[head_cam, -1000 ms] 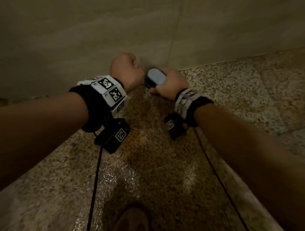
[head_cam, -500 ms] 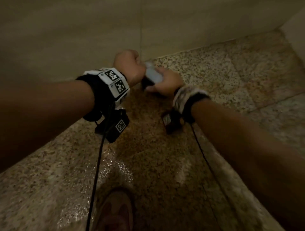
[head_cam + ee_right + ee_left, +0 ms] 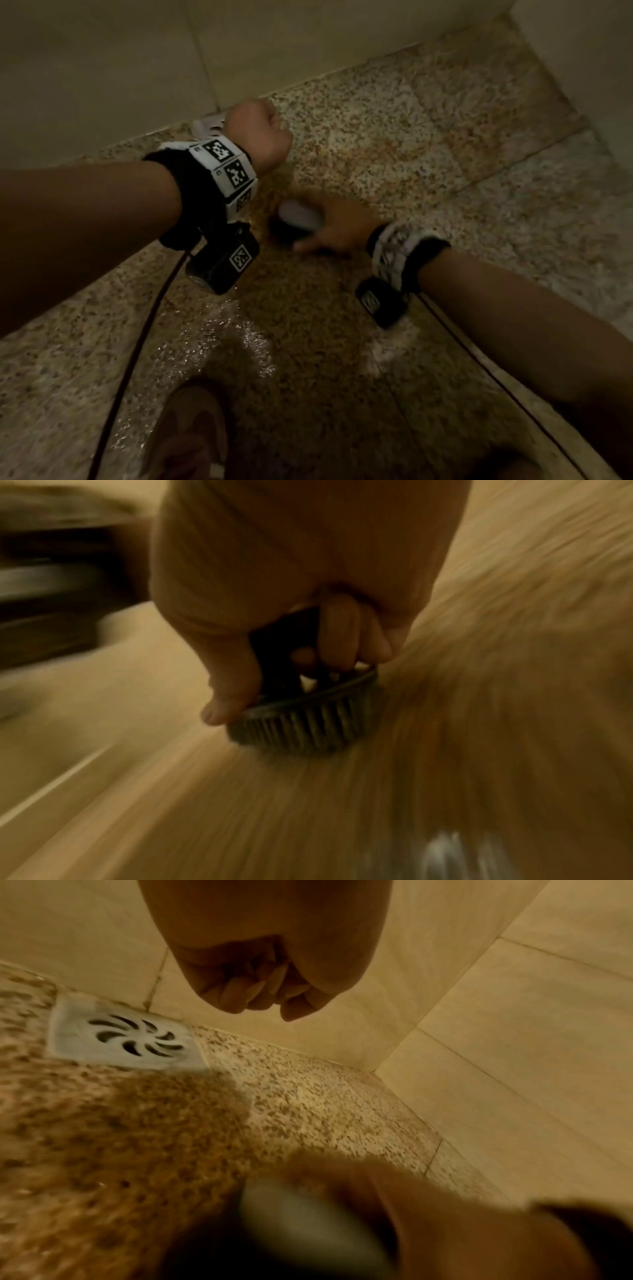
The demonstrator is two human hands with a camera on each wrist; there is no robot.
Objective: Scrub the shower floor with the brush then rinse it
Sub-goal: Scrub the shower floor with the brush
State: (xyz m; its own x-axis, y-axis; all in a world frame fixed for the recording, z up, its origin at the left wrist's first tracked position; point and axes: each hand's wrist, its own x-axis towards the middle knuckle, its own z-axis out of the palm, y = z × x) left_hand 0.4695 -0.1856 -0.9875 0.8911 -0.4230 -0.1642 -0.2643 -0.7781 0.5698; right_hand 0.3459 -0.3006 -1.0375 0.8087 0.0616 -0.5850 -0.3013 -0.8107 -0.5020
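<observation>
Mid-frame, the right hand (image 3: pixel 337 224) grips the scrub brush (image 3: pixel 304 718) bristles-down on the wet shower floor (image 3: pixel 394 144), scrubbing apparently underway, while the left hand (image 3: pixel 258 132) hovers clenched and empty near the drain (image 3: pixel 123 1039); next, probably the drier upper-right patch.

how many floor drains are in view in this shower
1. The square white floor drain cover with curved slots sits in the speckled stone floor against the beige tiled wall, below the fisted left hand. More may lie outside the views.
</observation>
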